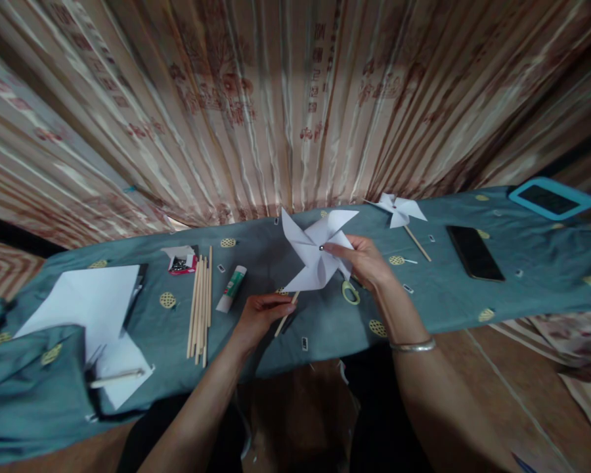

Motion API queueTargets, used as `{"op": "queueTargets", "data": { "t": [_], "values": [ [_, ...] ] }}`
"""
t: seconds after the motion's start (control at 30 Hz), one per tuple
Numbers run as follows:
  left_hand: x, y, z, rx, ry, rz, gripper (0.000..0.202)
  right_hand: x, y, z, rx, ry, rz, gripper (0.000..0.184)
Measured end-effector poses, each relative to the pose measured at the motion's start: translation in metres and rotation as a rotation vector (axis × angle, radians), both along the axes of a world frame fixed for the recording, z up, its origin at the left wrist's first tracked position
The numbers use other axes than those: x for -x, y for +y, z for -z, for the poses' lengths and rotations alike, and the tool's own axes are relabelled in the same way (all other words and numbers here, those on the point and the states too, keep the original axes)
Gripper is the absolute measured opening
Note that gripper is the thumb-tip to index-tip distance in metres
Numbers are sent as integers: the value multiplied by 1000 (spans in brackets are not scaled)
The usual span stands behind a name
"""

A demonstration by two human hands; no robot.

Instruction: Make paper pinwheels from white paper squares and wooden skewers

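Note:
A white paper pinwheel (312,246) is held up over the blue-grey table cloth (522,289). My right hand (364,263) pinches it at its centre, where a small pin head shows. My left hand (261,315) is closed around the lower end of its wooden stick (285,316). A second finished white pinwheel (400,210) on a stick lies on the cloth further back to the right.
Several wooden sticks (200,305), a glue stick (231,289), a small red pin box (181,263) and white paper sheets (91,305) lie to the left. Yellow-handled scissors (349,292) sit under my right hand. A black phone (474,253) and a blue-framed tablet (550,197) lie right. Curtains hang behind.

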State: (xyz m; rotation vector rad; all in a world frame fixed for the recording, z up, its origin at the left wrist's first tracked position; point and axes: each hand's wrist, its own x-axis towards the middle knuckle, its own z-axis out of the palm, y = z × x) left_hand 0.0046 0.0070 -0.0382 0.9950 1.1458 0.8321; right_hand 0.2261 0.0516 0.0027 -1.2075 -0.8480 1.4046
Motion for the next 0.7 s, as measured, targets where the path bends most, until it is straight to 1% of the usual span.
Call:
{"op": "queueTargets", "data": {
  "t": [0.17, 0.33, 0.47, 0.6, 0.7],
  "values": [
    [-2, -1, -1, -31, -3, -30, 26, 6, 1, 1, 36, 84, 14, 29],
    [-5, -2, 3, -42, 8, -86, 26, 18, 3, 9, 33, 193, 47, 29],
    [-9, -3, 7, -66, -12, -121, 25, 30, 4, 12, 53, 288, 68, 22],
    [-12, -3, 10, -70, -40, -170, 25, 41, 4, 11, 97, 396, 44, 16],
    [-13, -4, 12, -77, -52, -191, 26, 49, 4, 12, 99, 434, 58, 14]
  ]
}}
